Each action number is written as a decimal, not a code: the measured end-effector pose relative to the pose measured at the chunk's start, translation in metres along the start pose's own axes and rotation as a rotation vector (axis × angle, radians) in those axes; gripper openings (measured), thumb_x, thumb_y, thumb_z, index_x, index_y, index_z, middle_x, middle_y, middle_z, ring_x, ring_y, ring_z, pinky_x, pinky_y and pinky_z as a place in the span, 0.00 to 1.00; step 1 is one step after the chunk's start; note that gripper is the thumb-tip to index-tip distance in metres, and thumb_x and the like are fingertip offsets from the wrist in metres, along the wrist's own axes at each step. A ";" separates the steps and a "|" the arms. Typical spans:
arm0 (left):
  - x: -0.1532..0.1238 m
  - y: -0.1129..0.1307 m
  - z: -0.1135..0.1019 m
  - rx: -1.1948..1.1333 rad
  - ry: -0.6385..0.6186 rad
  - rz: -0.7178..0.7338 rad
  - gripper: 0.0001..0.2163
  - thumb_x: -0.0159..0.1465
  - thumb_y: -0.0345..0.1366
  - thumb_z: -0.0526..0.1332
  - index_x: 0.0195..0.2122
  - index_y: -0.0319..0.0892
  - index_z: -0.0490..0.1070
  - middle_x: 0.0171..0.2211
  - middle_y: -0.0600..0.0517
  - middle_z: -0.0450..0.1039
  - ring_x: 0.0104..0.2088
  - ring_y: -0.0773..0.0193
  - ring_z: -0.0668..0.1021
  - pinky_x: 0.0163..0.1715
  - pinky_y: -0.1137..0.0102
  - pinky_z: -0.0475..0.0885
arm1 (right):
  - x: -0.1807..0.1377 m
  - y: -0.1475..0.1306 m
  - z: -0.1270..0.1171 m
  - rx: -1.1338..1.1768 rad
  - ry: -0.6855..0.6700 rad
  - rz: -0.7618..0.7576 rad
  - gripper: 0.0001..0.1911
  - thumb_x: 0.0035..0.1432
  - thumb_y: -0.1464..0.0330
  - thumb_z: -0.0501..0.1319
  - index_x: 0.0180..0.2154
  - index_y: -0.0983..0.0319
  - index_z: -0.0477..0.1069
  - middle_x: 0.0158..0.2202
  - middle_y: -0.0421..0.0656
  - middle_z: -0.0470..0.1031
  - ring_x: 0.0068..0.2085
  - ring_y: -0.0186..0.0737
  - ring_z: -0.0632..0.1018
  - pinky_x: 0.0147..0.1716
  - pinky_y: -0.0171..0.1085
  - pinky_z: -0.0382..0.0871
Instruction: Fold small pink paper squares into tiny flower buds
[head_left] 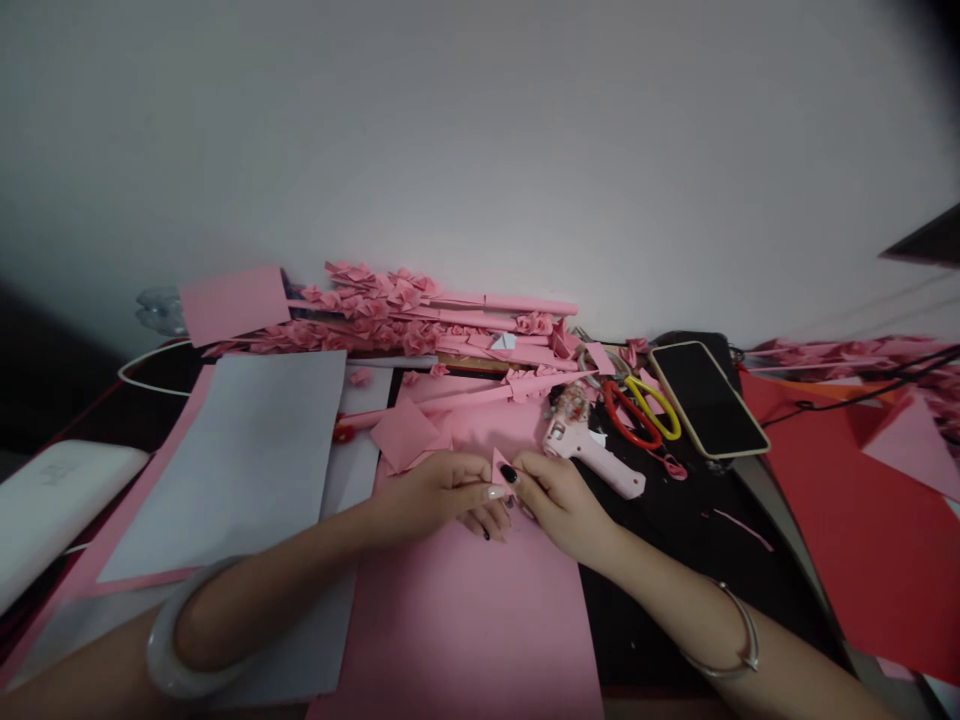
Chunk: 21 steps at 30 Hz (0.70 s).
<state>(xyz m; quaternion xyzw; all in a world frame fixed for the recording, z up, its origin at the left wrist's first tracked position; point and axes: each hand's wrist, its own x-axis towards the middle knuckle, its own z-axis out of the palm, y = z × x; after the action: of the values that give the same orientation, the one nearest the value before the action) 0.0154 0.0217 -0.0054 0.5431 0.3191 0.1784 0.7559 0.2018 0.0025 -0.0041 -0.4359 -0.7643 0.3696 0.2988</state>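
A small folded piece of pink paper (498, 464) is pinched between my two hands, above a large pink paper sheet (472, 630). My left hand (457, 492) grips it from the left with thumb and fingers. From the right, my right hand (559, 498) presses its thumb on the paper. Fingers hide most of the piece. Just behind my left hand lie flat pink paper squares (405, 435). A pink glue gun (592, 455) rests beyond my right hand, close to scissors with red (630, 415) and yellow (654, 408) handles.
White sheets (247, 450) and a white power bank (60, 510) lie at the left. Pink paper flowers (375, 310) on stems line the wall. A phone (709, 398) sits back right, beside red paper (862, 510). A black mat (675, 590) lies under the tools.
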 end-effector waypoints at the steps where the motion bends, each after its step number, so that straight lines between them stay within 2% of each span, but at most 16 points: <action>1: -0.001 0.000 0.000 -0.004 0.007 0.010 0.09 0.63 0.39 0.57 0.30 0.40 0.70 0.30 0.49 0.79 0.32 0.59 0.81 0.32 0.68 0.74 | 0.000 0.000 0.000 0.000 -0.005 0.003 0.17 0.64 0.69 0.50 0.22 0.60 0.55 0.18 0.33 0.56 0.20 0.30 0.59 0.20 0.31 0.53; 5: -0.002 0.000 0.002 0.001 0.034 0.021 0.09 0.64 0.38 0.55 0.30 0.40 0.69 0.29 0.50 0.79 0.31 0.60 0.81 0.33 0.69 0.73 | 0.000 0.000 0.000 -0.031 -0.027 0.006 0.17 0.63 0.68 0.50 0.21 0.60 0.54 0.18 0.33 0.54 0.20 0.30 0.58 0.20 0.31 0.51; 11: 0.001 -0.004 0.000 0.042 -0.013 0.015 0.10 0.64 0.39 0.55 0.30 0.39 0.66 0.30 0.48 0.79 0.30 0.62 0.80 0.31 0.69 0.73 | 0.001 0.000 0.001 -0.042 -0.041 0.001 0.16 0.63 0.70 0.50 0.22 0.61 0.54 0.18 0.34 0.55 0.20 0.30 0.59 0.21 0.31 0.52; 21: -0.004 0.000 0.004 0.052 0.010 0.069 0.10 0.66 0.38 0.53 0.29 0.39 0.66 0.27 0.50 0.77 0.29 0.64 0.80 0.30 0.71 0.73 | 0.000 0.001 0.001 0.057 -0.030 0.018 0.15 0.63 0.69 0.51 0.23 0.61 0.56 0.18 0.34 0.57 0.20 0.29 0.60 0.20 0.30 0.53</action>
<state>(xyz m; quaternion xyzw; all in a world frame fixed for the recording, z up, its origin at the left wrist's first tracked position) 0.0152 0.0170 -0.0035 0.5722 0.3086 0.1988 0.7333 0.2017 0.0021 -0.0049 -0.4284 -0.7539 0.4004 0.2964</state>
